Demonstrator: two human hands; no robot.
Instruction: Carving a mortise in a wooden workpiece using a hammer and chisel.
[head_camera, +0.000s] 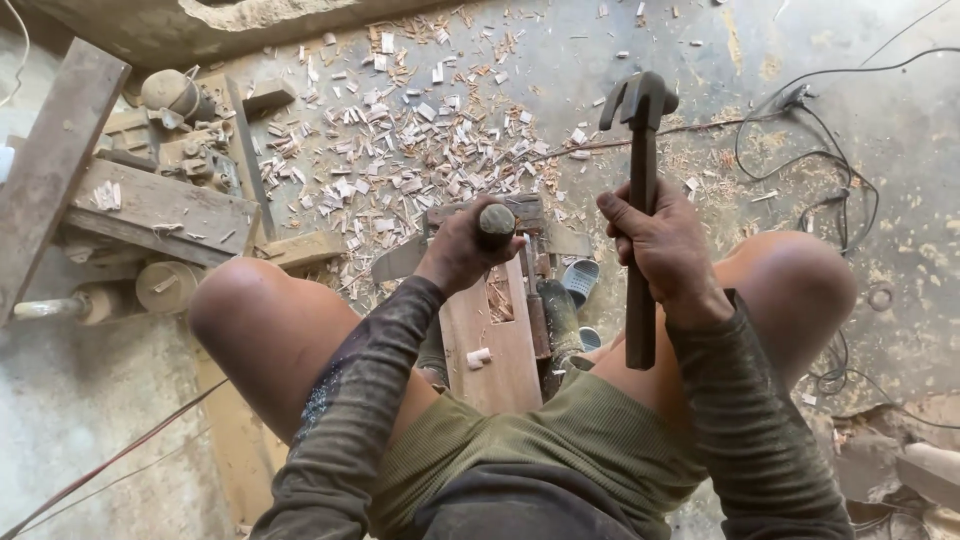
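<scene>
Knees hem the plank (495, 345); open floor lies toward twelve o'clock. Left hand (462, 248) is fisted around a chisel (496, 224) standing on the plank. Right hand (665, 245) clenches a raised hammer (640, 200) at two o'clock.

Wood chips (420, 130) strewn on concrete floor, black cables (830, 190) at right, scrap planks (150, 205) w/ clutter at left.
</scene>
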